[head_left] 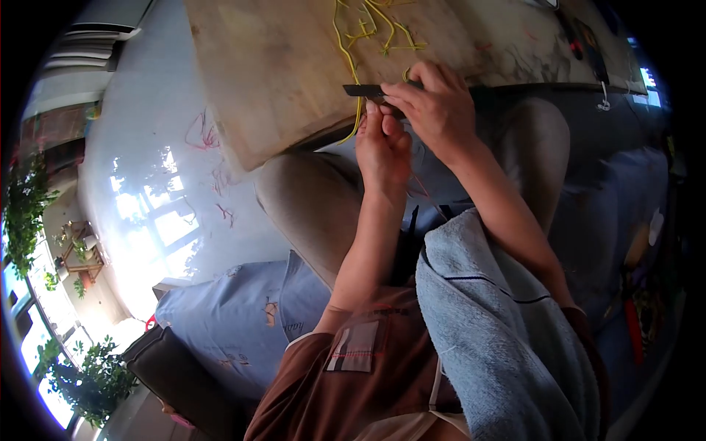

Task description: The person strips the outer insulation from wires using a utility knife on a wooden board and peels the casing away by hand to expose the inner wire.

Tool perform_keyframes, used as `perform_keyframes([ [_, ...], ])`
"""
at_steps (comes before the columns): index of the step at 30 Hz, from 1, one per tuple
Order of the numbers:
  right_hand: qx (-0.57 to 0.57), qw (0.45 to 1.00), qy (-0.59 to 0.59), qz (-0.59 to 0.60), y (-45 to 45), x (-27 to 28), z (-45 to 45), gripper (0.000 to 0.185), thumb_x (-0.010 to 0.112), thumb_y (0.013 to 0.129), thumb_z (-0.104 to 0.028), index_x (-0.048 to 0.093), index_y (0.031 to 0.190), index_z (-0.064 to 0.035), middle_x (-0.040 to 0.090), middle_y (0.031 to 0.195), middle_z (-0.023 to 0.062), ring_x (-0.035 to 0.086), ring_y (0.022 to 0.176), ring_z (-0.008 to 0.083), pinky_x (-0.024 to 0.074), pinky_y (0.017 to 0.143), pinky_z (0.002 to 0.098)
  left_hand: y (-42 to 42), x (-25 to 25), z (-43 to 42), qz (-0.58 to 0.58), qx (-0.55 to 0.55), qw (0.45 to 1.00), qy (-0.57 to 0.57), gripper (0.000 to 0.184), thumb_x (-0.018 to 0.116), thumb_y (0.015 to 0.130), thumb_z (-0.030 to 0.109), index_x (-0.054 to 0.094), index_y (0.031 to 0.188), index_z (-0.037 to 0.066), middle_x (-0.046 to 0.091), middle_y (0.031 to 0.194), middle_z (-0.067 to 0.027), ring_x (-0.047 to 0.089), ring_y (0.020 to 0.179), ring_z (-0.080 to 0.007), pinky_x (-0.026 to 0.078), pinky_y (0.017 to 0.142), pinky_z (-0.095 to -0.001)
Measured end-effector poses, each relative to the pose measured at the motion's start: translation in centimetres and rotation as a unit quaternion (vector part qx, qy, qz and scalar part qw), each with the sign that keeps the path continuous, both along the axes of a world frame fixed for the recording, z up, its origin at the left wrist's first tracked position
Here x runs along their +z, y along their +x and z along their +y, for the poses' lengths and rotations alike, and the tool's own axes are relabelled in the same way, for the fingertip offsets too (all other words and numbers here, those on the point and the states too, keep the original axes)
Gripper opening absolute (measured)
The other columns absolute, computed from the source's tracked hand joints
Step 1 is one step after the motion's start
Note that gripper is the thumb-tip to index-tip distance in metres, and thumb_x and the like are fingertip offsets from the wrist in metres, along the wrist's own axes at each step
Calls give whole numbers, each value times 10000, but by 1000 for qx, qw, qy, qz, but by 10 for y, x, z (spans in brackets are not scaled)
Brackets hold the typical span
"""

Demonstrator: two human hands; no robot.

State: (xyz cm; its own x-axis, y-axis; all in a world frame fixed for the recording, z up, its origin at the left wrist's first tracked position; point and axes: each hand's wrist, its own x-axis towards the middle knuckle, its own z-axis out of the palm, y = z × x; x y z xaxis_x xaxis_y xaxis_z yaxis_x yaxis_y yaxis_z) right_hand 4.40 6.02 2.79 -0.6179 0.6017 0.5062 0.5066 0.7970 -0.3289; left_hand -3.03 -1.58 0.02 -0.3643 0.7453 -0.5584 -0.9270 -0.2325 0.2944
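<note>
Both hands meet at the front edge of the wooden board [257, 81]. My left hand [383, 145] is closed, thumb and fingers pinched together; what it grips is too small to make out. My right hand [439, 106] has its fingers wrapped round a dark flat-bladed tool [363, 90], which points left just above the left fingertips. A yellow wire [343, 45] runs down the board, passes by the blade and curves below the board's edge. More yellow wire pieces [387, 33] lie farther back on the board.
Tools with dark handles [590, 50] lie at the board's right. A light blue towel [485, 316] hangs over the lap. Red thin strands [202, 134] lie on the shiny floor at the left. A blue cushion [235, 316] and plants [88, 378] are at the lower left.
</note>
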Motion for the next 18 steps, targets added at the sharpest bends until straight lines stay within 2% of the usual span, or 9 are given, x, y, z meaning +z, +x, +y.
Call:
perform_keyframes([
  [1, 0, 1000, 3, 2, 2, 0, 0, 137, 645, 644, -167, 638, 780, -189, 485, 805, 22, 498, 788, 226, 410, 670, 354, 0, 1, 0, 4, 0, 1000, 8, 240, 462, 926, 286, 502, 781, 100, 424, 535, 42, 265, 393, -32, 187, 340, -181],
  [4, -13, 1000, 12, -20, 2, 5, -1, 197, 696, 668, -178, 675, 863, -196, 487, 789, 0, 510, 759, 189, 427, 660, 319, 1, -1, -2, 14, -4, 1000, 24, 243, 464, 925, 290, 492, 776, 101, 406, 546, 42, 261, 406, -33, 186, 343, -182],
  [7, -4, 1000, -1, -3, 0, -5, 4, 156, 646, 644, -160, 642, 795, -198, 483, 810, 17, 502, 792, 222, 417, 666, 345, 0, 2, -2, 23, -17, 999, 32, 249, 459, 927, 296, 467, 764, 108, 372, 578, 49, 255, 441, -32, 188, 351, -178],
  [10, -2, 1000, -1, -14, -3, -6, 5, 173, 653, 637, -173, 648, 806, -212, 491, 823, 13, 506, 797, 224, 426, 661, 342, -1, 4, -3, 22, -15, 999, 26, 248, 456, 928, 291, 462, 760, 109, 373, 579, 50, 256, 441, -31, 188, 351, -177],
  [13, 1, 1000, -2, 11, -16, -2, 7, 173, 692, 675, -198, 680, 847, -184, 487, 748, -14, 516, 745, 178, 439, 647, 308, 1, 3, -3, 22, -20, 999, 20, 240, 449, 932, 286, 465, 769, 112, 376, 580, 51, 260, 441, -30, 191, 352, -177],
  [16, 8, 999, -47, 10, -21, -9, 14, 131, 645, 642, -197, 660, 770, -222, 505, 802, -3, 517, 807, 213, 432, 671, 333, 0, 1, -2, 18, -18, 999, 19, 224, 441, 934, 282, 472, 790, 113, 386, 581, 52, 270, 441, -29, 199, 352, -180],
  [18, 22, 999, -39, -4, -19, -3, 16, 109, 637, 650, -196, 659, 754, -218, 496, 782, -4, 514, 802, 209, 427, 685, 336, -1, 0, -2, 15, -15, 1000, 20, 214, 437, 936, 279, 481, 809, 112, 395, 581, 53, 278, 441, -27, 207, 353, -182],
])
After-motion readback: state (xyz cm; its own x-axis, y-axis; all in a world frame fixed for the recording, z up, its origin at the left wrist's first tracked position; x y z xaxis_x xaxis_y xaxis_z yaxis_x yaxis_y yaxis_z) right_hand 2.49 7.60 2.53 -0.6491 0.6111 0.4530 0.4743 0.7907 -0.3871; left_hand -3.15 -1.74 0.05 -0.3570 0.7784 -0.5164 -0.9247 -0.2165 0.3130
